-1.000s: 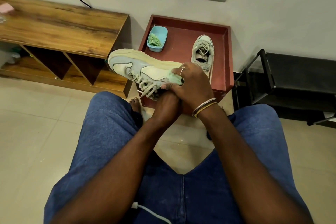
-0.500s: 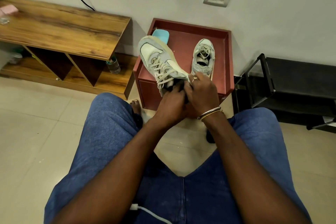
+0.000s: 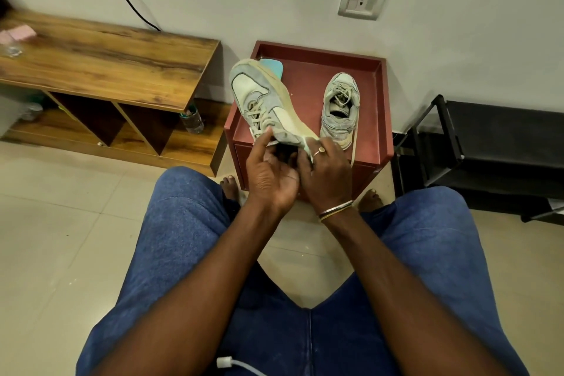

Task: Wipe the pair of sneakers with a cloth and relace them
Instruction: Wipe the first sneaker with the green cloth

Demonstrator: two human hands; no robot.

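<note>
- Progress, head view: the job looks less than half done. The held sneaker (image 3: 268,104) is up in the air over the red table (image 3: 320,50), toe pointing up and away. It looks like it is being wiped now. Its sole edge looks yellow and grubby.
- The other sneaker (image 3: 340,110) sits flat on the table, well apart from the hands. It looks untouched, and one loose lace (image 3: 354,146) hangs over the front edge.
- Both sneakers have laces in them, so I think the relacing is all left to do.
- A blue bowl (image 3: 271,65) peeks out from behind the held sneaker's toe.
- Hands, head view: the left hand (image 3: 268,174) grips the held sneaker at its heel end, with one finger up by the laces.
- The right hand (image 3: 328,174) is curled round the heel side. It pinches a bit of pale green cloth (image 3: 306,145) against the shoe. Most of the cloth is hidden under the fingers.
</note>
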